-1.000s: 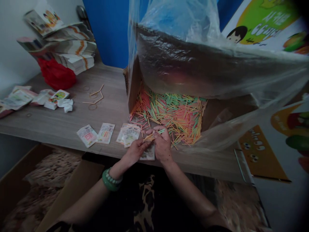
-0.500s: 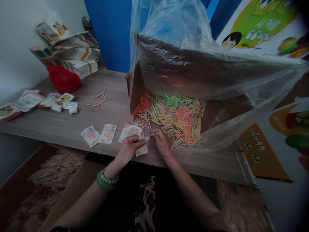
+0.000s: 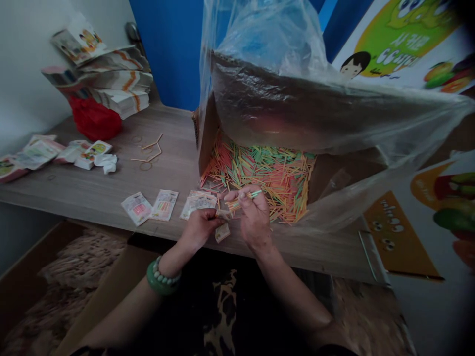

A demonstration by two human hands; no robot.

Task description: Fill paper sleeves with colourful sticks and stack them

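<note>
My left hand (image 3: 197,230), with a green bangle and a beaded bracelet at the wrist, pinches a small printed packet (image 3: 222,232) near the table's front edge. Just to its right, my right hand (image 3: 257,222) is raised with its fingers closed on several thin coloured sticks (image 3: 235,202), which point toward the packet's upper end. Whether the sticks touch the packet I cannot tell. Behind both hands lies a heap of pink, yellow, orange and green sticks (image 3: 274,173) in a tipped cardboard box. More printed packets (image 3: 198,201) lie just beyond my left hand.
Two filled packets (image 3: 163,204) lie at the left front of the table (image 3: 92,193). Farther left are rubber bands, bent sticks (image 3: 154,148), a red bag (image 3: 97,118), stacked flat packaging (image 3: 122,99) and small boxes. Clear plastic (image 3: 315,109) drapes over the cardboard box.
My right hand has turned palm up and lifted slightly, and the sticks in it now show. My left hand still holds the packet, which has tilted a little.
</note>
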